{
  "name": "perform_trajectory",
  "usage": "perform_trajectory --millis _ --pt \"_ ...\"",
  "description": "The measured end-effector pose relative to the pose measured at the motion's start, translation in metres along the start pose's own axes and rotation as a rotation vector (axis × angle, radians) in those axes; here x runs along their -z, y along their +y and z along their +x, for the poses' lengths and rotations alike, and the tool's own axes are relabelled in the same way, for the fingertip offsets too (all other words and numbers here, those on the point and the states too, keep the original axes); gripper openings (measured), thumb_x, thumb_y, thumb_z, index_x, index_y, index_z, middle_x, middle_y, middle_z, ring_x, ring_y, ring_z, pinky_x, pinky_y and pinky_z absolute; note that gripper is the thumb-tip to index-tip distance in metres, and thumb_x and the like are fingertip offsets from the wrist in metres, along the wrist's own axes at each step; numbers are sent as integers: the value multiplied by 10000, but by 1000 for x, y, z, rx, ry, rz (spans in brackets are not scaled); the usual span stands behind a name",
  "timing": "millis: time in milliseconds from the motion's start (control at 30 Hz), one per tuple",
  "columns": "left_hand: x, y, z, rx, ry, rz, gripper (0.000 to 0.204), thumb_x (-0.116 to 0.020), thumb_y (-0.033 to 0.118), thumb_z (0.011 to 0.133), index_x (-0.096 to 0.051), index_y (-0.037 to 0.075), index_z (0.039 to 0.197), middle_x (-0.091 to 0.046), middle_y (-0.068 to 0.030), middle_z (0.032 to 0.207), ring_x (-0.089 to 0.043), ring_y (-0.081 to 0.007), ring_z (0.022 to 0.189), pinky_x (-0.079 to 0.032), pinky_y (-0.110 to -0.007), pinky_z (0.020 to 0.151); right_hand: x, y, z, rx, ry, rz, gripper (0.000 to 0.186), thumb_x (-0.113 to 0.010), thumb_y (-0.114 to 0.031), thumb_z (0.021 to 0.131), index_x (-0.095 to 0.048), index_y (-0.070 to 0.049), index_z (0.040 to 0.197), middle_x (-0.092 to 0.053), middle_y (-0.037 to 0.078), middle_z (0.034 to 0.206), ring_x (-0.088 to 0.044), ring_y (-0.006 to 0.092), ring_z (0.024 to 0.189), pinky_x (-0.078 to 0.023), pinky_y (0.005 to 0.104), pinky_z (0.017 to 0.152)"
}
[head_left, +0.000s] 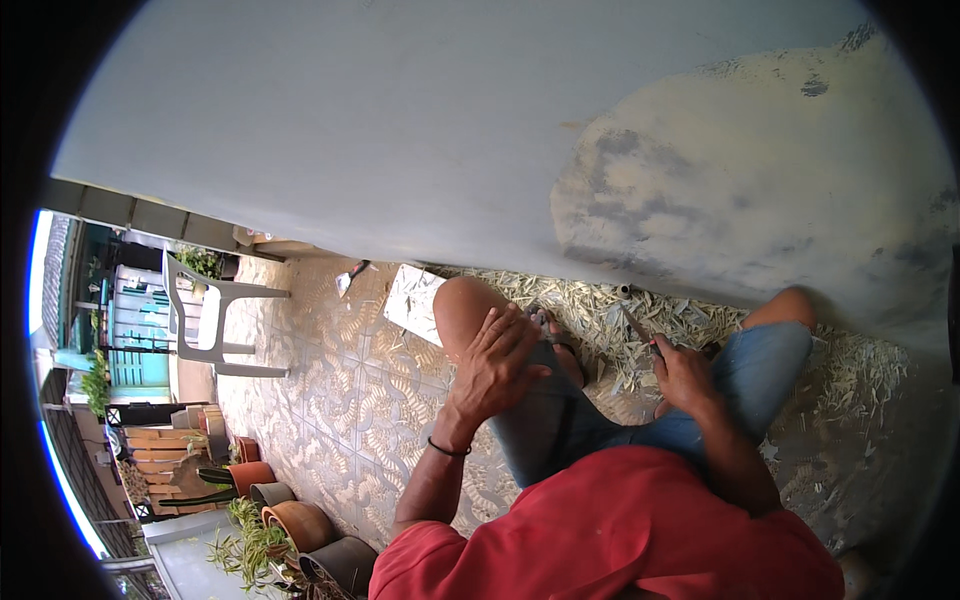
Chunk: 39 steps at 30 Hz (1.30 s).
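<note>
My left hand (497,362) rests on my left knee, fingers stretched out and holding nothing. A dark band circles that wrist. Between my knees my right hand (686,376) is closed round the handle of a scraper (635,325). Its grey blade looks narrow from this angle and points away toward the foot of the wall. In front of me stands a pale grey-blue wall (380,130) with a large, uneven cream patch (690,190) at the right. Dry pale flakes (600,330) lie thick on the floor along the wall and round my sandalled foot.
A putty knife (350,278) with a wide blade lies on the patterned tile floor (330,400). Beside my left knee is a white board (412,300). Farther left stand a plastic chair (215,315) and several potted plants (300,522).
</note>
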<state>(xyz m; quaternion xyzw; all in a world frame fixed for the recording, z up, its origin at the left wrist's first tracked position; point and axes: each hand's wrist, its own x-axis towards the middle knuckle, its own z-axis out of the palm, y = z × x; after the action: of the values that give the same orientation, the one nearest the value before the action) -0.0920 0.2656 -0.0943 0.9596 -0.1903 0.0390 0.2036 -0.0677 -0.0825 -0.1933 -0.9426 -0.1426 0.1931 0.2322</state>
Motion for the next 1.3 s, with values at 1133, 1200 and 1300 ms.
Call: perform_trajectory --millis 1133,1200,1300 --pt "171 216 81 -597 311 -1682 243 -737 241 1023 -675 6 1020 -673 -140 984 -737 -324 933 -644 -484 847 -6 -5 -9 155 -59 -20 437 -536 -204 990 -608 -11 1376 -762 224 887 -759 426 844 -590 545 762" --pt "189 253 75 -597 226 -1749 216 -728 219 1018 -665 13 1007 -666 -133 976 -729 -313 923 -638 -469 836 -14 -5 -6 187 -49 -45 438 -558 -207 978 -607 -19 1371 -752 192 826 -757 406 781 -591 533 707" --pt "200 286 72 -498 184 -1830 177 -714 186 1011 -650 23 987 -656 -122 964 -717 -298 909 -627 -446 819 -12 -1 -14 190 17 -16 434 -593 -230 970 -612 -27 1353 -740 191 793 -753 405 745 -590 524 668"
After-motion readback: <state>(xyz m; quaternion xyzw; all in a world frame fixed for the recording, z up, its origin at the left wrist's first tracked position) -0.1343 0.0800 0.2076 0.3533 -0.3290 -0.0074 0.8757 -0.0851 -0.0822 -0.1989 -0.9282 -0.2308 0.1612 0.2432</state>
